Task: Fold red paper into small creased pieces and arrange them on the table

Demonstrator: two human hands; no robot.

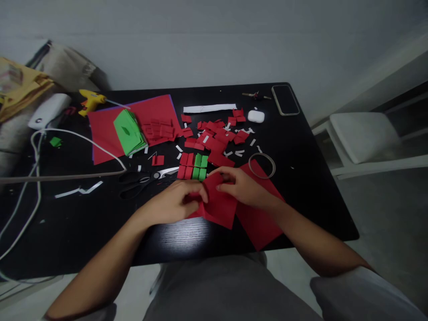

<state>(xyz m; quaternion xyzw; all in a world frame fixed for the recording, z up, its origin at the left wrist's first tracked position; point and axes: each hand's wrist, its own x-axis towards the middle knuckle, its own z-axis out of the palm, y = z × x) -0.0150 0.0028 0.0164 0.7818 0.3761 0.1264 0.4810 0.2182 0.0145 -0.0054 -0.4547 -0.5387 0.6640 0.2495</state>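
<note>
Between my hands is a creased sheet of red paper [220, 206], tilted near the front of the black table. My left hand [182, 200] has its fingers curled on the sheet's left side, thumb below. On the upper right part of the same sheet, my right hand [242, 185] pinches with thumb and fingers. A second red sheet [261, 225] lies flat under my right forearm. Just beyond my hands sit folded red pieces [186, 166] beside folded green pieces [199, 166] in a block. Black-handled scissors [155, 176] rest left of them, partly behind my left hand.
Red paper pieces and white scraps [217, 136] are scattered mid-table. A green paper stack [129, 132] lies on a large red sheet [103, 142]. A yellow glue gun [90, 101], white cable [76, 177], tape ring [261, 165], earbud case [256, 116] and phone [285, 100] surround them.
</note>
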